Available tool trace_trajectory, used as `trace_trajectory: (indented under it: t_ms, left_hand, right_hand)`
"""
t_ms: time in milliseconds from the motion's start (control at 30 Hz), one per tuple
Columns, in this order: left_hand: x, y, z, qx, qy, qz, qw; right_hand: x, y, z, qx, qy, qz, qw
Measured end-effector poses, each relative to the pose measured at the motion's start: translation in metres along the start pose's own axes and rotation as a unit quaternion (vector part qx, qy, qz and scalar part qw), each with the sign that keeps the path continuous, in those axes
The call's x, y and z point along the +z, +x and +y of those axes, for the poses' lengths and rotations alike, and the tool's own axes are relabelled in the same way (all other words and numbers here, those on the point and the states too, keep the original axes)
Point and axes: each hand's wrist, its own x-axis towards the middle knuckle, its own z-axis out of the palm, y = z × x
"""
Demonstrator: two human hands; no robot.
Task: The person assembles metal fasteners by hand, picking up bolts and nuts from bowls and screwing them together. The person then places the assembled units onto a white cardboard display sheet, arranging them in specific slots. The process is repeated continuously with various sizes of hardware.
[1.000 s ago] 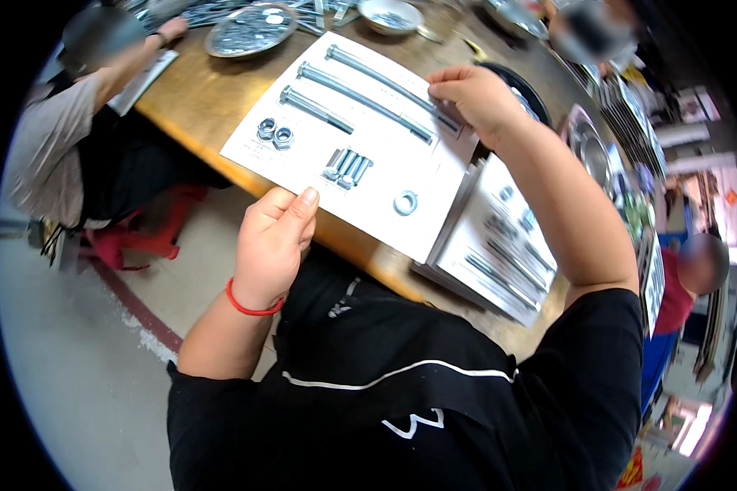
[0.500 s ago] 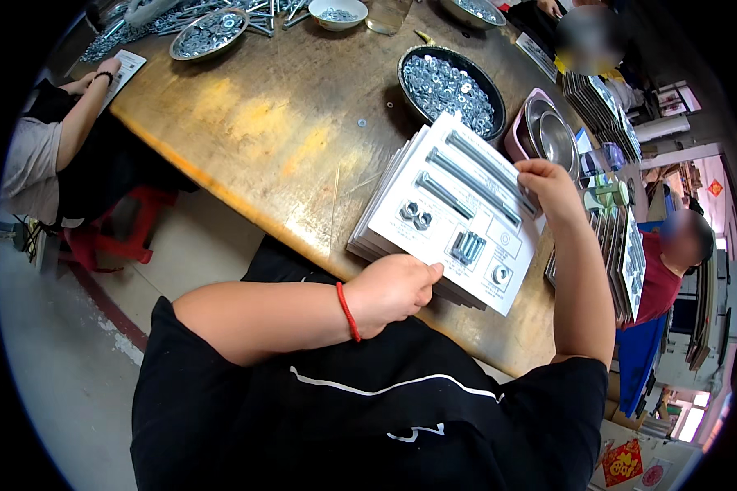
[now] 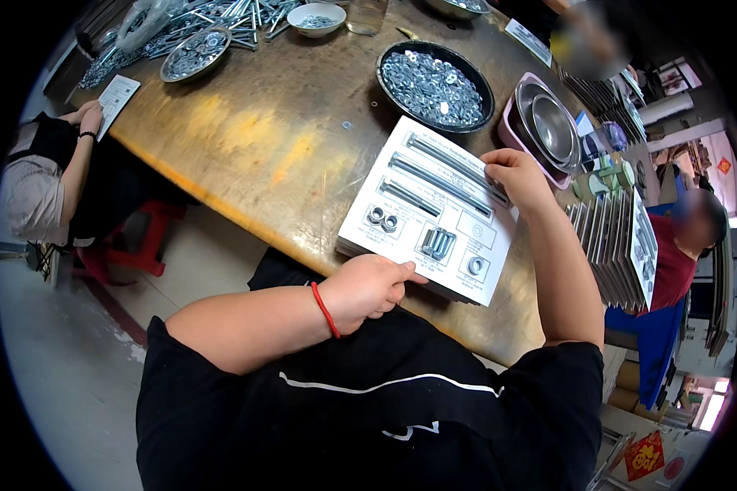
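Observation:
A white hardware card [image 3: 368,196] lies on top of a stack of similar cards [image 3: 434,288] at the table's near edge. Long bolts [image 3: 438,184], a pair of nuts [image 3: 382,218], a bundle of short bolts [image 3: 437,244] and a ring-shaped part [image 3: 476,265] are set out on it. My left hand [image 3: 367,288], a red cord round its wrist, is closed at the lower edge of the card, index finger along that edge. My right hand [image 3: 516,176] pinches the card's upper right edge beside the bolt ends; its fingertips are partly hidden.
Beyond the card stands a black pan of washers [image 3: 389,78]; steel bowls sit in a pink basin [image 3: 508,135] to its right. More card stacks [image 3: 602,250] stand farther right. Bowls of small metal parts [image 3: 172,69] and loose bolts lie far left. Co-workers sit around the table.
The view has shifted, so the table's contents sit a little differently. The top card now lies more squarely over the stack, hiding more of its left side. Both hands stay at the card's edges.

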Motion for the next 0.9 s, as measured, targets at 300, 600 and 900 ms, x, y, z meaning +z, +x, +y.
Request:
trace_trajectory:
  t_ms: [300, 600, 900]
  left_hand:
    - [0.000, -0.020, 0.029, 0.054, -0.144, -0.110, 0.982]
    - [0.021, 0.008, 0.025, 0.203, -0.317, -0.124, 0.918]
    - [0.024, 0.008, 0.007, 0.196, -0.159, -0.164, 0.954]
  right_hand:
    - [-0.003, -0.018, 0.005, -0.136, -0.011, 0.119, 0.984]
    - [0.083, -0.164, -0.069, -0.206, 0.071, -0.003, 0.976]
    - [0.108, -0.167, -0.047, -0.217, -0.023, 0.034, 0.975]
